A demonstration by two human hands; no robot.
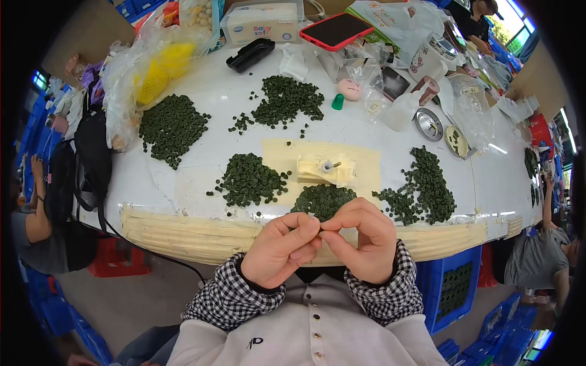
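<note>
My left hand [282, 249] and my right hand [367, 239] meet at the table's near edge, thumbs and forefingers pinched together. A tiny dark bit shows between the fingertips, too small and covered to name. Just beyond them lies a heap of small dark green round pieces [323, 201]. Behind that heap, a tape-wrapped block [310, 171] with a short metal pin [330, 166] standing up from it is fixed to the table. Similar green heaps lie to the left [247, 181] and right [432, 186] of my hands.
Two more green heaps lie farther back, one at left [173, 130] and one in the middle [285, 100]. A phone in a red case [337, 30], a white mug [432, 58], a round tin [428, 124] and plastic bags [125, 79] crowd the back. Padded tape covers the near edge [183, 235].
</note>
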